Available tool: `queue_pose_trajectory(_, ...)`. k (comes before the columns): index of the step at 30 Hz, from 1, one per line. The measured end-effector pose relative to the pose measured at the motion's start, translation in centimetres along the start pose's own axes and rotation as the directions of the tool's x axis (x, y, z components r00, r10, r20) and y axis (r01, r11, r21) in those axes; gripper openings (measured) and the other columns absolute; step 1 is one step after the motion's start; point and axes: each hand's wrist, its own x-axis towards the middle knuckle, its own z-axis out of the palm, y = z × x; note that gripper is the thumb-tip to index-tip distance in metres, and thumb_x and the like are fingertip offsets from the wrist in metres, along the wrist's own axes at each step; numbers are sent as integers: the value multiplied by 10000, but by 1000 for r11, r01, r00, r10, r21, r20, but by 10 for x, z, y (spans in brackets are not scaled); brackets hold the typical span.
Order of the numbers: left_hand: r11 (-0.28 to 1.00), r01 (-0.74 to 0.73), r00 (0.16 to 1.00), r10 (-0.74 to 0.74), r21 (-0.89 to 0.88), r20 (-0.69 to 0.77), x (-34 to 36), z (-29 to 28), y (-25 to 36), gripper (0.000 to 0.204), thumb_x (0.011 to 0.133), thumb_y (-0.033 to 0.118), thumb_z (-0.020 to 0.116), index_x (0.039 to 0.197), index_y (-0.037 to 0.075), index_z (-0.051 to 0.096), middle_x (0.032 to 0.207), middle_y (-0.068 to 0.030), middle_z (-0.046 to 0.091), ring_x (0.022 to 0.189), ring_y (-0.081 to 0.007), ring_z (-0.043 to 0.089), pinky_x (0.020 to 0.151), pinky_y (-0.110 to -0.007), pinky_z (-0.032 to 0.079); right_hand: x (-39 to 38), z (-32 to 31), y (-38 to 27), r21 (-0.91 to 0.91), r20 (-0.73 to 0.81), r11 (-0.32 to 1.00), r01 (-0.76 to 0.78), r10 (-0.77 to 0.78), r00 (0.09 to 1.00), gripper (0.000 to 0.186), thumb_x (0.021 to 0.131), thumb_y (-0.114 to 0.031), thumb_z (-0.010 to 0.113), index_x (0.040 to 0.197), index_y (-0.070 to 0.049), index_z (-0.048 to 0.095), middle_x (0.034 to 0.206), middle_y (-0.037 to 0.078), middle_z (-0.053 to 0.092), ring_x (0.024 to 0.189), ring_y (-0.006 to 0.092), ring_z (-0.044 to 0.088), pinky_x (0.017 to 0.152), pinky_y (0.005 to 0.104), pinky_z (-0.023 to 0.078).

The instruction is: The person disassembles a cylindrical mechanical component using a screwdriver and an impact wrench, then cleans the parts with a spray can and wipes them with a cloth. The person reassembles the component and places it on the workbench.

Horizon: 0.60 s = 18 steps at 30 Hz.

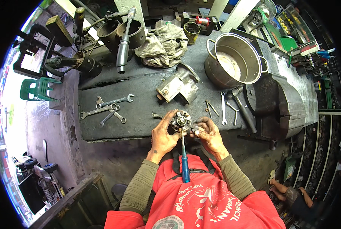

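My left hand [163, 136] is wrapped round the side of a round metal rotor-like part [181, 121] with a central shaft, at the near edge of the bench. Just right of it, my right hand [211, 138] is closed, pinching a small dark metal piece [194, 127] between thumb and fingers. A screwdriver with a blue handle [185, 170] points away from me, its tip at the near side of the round part; what supports it is hidden. Beyond my hands lies a cast metal housing [179, 85].
Several wrenches [108, 108] lie at the left. To the right are bolts [211, 108], another wrench [224, 108], a hammer [245, 109] and a big vise [279, 105]. A metal pot [234, 61], rag [163, 45] and cans [131, 35] stand behind. Another person's legs [283, 187] show lower right.
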Motion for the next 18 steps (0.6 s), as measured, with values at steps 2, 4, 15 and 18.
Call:
queue_pose_trajectory(2,1000,-12,1000,12,13,-5,0,0,0,867,693,178,964,1482,134,607,1482,-174,636,1398,-353,595,1133,-438,517,1,1,0,28,12,999,17,-17,1000,420,951,93,700,1310,-2,503,1148,134,668,1053,246,726,952,369,621)
queue_pose_trajectory(4,1000,-14,1000,14,21,-7,0,0,0,867,695,181,965,1483,131,607,1478,-177,639,1397,-354,596,1134,-439,517,2,1,-1,17,17,1000,12,-12,1000,404,948,91,704,1287,-4,506,1149,142,670,1044,250,727,947,370,621)
queue_pose_trajectory(15,1000,7,1000,-7,18,-11,0,2,-4,881,687,190,974,1484,117,605,1471,-179,644,1393,-348,600,1137,-437,514,4,-2,6,-61,-11,996,58,-59,998,409,964,76,701,1316,13,504,1179,161,681,1053,250,728,935,363,624)
queue_pose_trajectory(18,1000,13,1000,-13,-10,-16,0,3,-7,881,683,184,974,1481,116,607,1468,-175,647,1392,-347,602,1136,-436,514,-6,-3,5,-94,-60,996,-9,3,998,455,986,12,713,1381,22,490,1188,174,688,1042,255,730,905,372,633)
